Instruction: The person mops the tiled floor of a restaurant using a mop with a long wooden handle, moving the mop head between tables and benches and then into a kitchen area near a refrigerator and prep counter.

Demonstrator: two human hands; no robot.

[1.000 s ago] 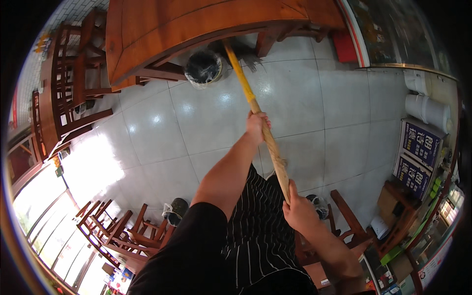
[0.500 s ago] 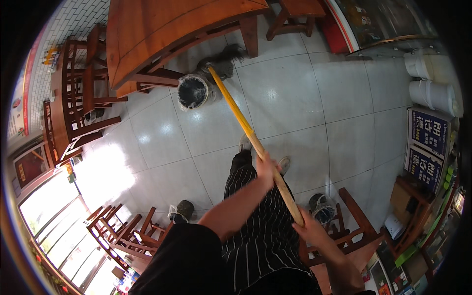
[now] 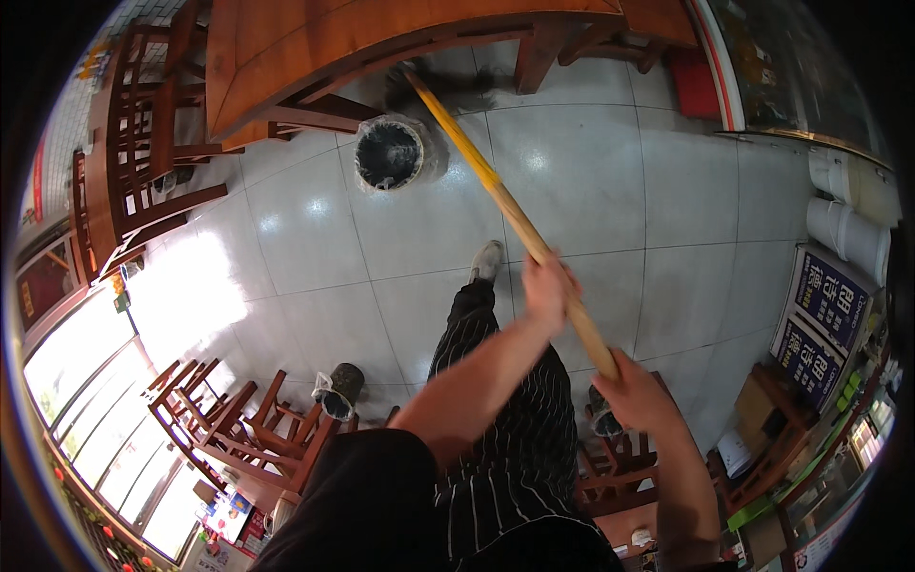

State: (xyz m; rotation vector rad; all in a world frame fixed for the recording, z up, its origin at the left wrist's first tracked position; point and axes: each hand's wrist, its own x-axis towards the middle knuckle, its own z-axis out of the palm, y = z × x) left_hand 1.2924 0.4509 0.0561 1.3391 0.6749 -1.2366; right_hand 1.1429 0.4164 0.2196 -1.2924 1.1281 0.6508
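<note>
I hold a long wooden-handled mop slantwise across the floor, its handle yellow toward the far end. My left hand is closed around the shaft partway up. Near the top end of the handle, my right hand is wrapped round it. The dark, stringy mop head lies on the floor at the edge of a wooden table, partly under it and blurred. Just left of the head stands a round bin with a clear liner.
Wooden chairs line the far left, with stacked stools at the near left. Another lined bin stands by them. On the right are blue boxes, white buckets and a glass-fronted cabinet. A third bin sits near my right arm.
The mop head has moved farther under the table's edge. Both hands have shifted forward and right with the handle. My view has moved closer to the table.
</note>
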